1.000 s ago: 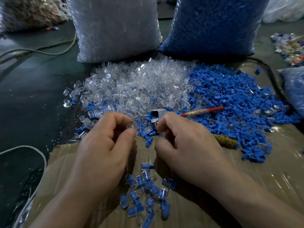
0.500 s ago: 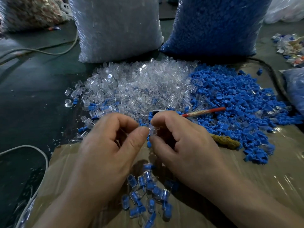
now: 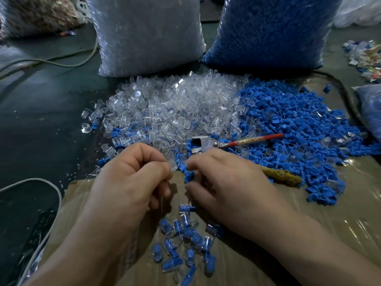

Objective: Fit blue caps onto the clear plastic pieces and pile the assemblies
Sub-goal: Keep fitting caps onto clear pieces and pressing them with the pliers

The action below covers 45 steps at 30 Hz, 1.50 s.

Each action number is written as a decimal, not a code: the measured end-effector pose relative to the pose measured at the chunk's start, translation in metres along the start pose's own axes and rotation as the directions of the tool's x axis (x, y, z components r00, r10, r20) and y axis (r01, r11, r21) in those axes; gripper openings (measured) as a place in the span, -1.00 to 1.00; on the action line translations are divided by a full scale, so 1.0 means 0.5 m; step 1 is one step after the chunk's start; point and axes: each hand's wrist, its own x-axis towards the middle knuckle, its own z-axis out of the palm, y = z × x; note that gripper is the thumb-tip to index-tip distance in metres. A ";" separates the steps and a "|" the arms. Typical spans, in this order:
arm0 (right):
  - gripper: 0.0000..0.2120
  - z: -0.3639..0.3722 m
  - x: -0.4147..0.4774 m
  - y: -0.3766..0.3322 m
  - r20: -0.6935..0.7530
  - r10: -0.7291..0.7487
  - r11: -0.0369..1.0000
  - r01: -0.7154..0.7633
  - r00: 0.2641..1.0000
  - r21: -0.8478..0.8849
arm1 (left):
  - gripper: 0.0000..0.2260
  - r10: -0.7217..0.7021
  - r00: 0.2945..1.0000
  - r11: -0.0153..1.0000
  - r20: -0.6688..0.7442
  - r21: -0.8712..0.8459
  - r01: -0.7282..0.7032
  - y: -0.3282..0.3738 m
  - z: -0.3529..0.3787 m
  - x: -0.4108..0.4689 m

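Clear sack [image 3: 148,34], blue sack [image 3: 268,32]: tops cut off. Left hand [image 3: 127,182], right hand [image 3: 233,182]: palms hidden.

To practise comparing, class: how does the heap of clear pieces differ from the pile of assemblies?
The heap of clear pieces is far bigger than the pile of assemblies. The heap is mostly colourless; the pile is partly blue. The heap lies farther away than the pile. Both lie loose.

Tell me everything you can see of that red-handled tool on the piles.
The red-handled tool is slim: a worn red stick handle, a round rivet, then a folded grey metal head. It lies flat on loose blue caps beside the clear pieces, head left, handle pointing right. Nothing grips it; the right hand sits just nearer than the head.
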 end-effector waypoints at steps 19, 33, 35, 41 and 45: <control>-0.77 -0.018 -0.013 -0.003 0.111 0.138 0.989 -0.131 0.984 -0.068 | -0.92 -0.015 1.000 1.000 0.004 0.018 0.015 0.008 0.014 -0.011; -0.88 -0.025 -0.023 0.002 -0.012 0.294 0.728 -0.216 0.956 0.650 | -0.79 0.024 0.989 0.980 0.149 -0.200 0.007 0.006 0.023 -0.014; -0.91 -0.026 -0.024 -0.003 0.015 0.294 0.661 -0.215 0.956 0.719 | -0.81 0.025 0.991 0.978 0.131 -0.207 0.002 0.005 0.024 -0.016; -0.88 -0.026 -0.026 -0.002 0.015 0.280 0.620 -0.193 0.960 0.761 | -0.79 0.007 0.997 0.976 0.079 -0.216 0.010 0.004 0.024 -0.015; -0.85 -0.018 -0.027 -0.002 -0.040 0.229 0.752 -0.150 0.973 0.642 | -0.77 0.021 0.995 0.981 0.095 -0.193 -0.003 0.003 0.023 -0.013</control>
